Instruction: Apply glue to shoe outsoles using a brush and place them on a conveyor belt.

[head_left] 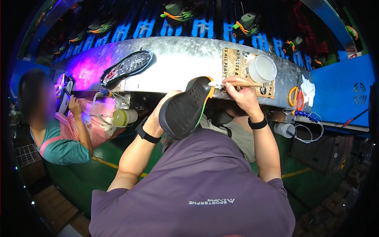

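A black shoe (pixel 182 110) with an orange and green edge was held up, sole toward the wearer, at the near edge of the desk (pixel 189 51); the left hand (pixel 158 112) gripped its side, its fingers mostly hidden behind it. The right hand's fingers pinched a wooden-handled brush (pixel 248 84), its tip at the shoe's orange rim, while beyond, a black-rimmed sole (pixel 126 69) lay to the left and a whitish tub (pixel 253 72) stood on printed cardboard (pixel 233 63) to the right.

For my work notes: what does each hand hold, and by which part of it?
The left hand holds a black shoe by its side; the right hand holds a brush by its wooden handle.
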`<action>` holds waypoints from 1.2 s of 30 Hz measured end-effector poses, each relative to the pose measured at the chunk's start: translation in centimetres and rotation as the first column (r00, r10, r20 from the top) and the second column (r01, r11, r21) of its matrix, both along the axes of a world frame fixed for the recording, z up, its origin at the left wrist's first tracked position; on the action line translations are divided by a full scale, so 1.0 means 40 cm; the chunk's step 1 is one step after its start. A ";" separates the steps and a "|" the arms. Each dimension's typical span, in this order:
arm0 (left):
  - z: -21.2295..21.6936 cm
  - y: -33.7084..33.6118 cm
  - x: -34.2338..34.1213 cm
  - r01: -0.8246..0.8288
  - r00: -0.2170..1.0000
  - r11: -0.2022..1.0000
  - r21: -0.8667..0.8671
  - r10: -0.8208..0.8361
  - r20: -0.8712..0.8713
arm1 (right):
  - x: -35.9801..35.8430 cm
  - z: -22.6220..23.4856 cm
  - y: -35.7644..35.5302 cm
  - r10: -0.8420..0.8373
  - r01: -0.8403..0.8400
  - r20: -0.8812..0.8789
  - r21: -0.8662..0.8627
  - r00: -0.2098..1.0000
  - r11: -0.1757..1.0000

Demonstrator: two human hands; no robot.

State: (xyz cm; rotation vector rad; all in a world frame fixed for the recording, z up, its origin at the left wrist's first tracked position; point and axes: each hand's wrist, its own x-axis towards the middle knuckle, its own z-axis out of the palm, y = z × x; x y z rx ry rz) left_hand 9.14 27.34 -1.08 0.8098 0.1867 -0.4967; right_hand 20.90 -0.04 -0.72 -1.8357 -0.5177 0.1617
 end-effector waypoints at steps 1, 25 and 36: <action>0.018 -0.004 0.003 -0.012 0.999 0.997 -0.081 0.009 -0.033 | -0.014 0.002 -0.006 -0.026 0.026 0.001 -0.016 1.000 1.000; 0.049 -0.032 0.083 -0.044 0.999 0.929 -0.368 0.045 -0.006 | -0.013 0.132 -0.145 -0.517 0.499 0.231 0.135 0.824 0.856; 0.104 -0.038 0.009 0.045 0.999 0.871 -0.488 -0.032 0.035 | -0.017 0.120 -0.198 -0.568 0.669 0.473 -0.064 0.673 0.740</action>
